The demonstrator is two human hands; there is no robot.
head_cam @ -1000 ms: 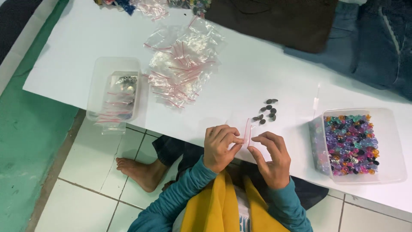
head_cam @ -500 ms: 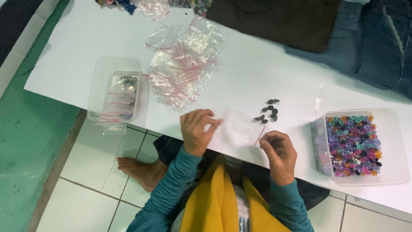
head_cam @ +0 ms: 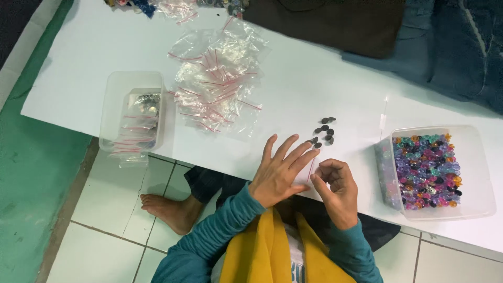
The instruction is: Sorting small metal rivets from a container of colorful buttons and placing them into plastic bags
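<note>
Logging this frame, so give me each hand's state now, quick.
Left hand: open, fingers spread flat over a small clear bag on the white table.
Right hand: curled, pinching that bag's edge.

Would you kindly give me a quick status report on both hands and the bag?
Left hand open, fingers spread flat on small clear zip bag. Right hand pinching the bag's edge. Dark beads loose just beyond; nothing blocking.

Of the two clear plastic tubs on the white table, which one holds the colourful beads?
The tub on the right, beside the right hand, holds the colourful beads. The left tub holds only small filled bags.
</note>
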